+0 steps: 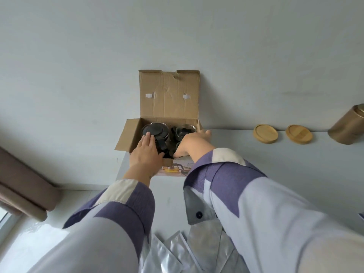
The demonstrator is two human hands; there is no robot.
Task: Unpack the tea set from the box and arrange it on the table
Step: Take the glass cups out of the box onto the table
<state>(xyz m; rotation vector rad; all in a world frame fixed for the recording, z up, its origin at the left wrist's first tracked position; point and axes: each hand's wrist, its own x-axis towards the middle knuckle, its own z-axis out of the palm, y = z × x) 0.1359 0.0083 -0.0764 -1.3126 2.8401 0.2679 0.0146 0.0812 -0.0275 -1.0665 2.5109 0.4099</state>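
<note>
An open cardboard box (169,91) stands at the far left end of the white table (275,164), its lid flap upright against the wall. Inside on the left is a glass teapot (155,129) with a dark lid and a dark handle. Glass cups (185,130) sit in the right half. My left hand (145,152) lies with straight fingers on the teapot's lid, its thumb near the handle. My right hand (194,142) reaches over the box's right side, fingers stretched past the right wall and thumb pointing down into the box.
Two round wooden coasters (265,133) (299,134) lie by the wall to the right of the box, and a gold tin (348,127) stands beyond them. Several silver foil pouches (177,253) lie at the near edge. A brown curtain (23,184) hangs at the left.
</note>
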